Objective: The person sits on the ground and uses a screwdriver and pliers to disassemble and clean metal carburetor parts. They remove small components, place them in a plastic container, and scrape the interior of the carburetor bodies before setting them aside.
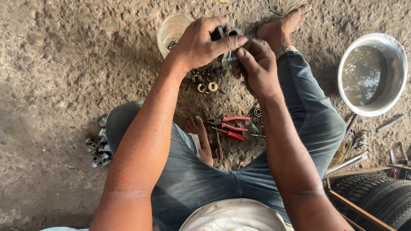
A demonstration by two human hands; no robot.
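Observation:
My left hand (202, 42) grips a small grey metal part (229, 35) from above, fingers wrapped over it. My right hand (256, 66) pinches the same part from below with thumb and fingertips. Both hands are raised over the dirt ground in front of my crossed legs in blue jeans. Below the hands lie several small rings and metal fittings (207, 81) on the ground. Much of the held part is hidden by my fingers.
Red-handled pliers (229, 124) and screwdrivers lie between my legs. A clear plastic cup (171, 31) stands behind my left hand. A metal bowl of water (371, 75) sits at right. Grey metal pieces (99, 147) pile at left. Tyres (376, 199) fill the lower right.

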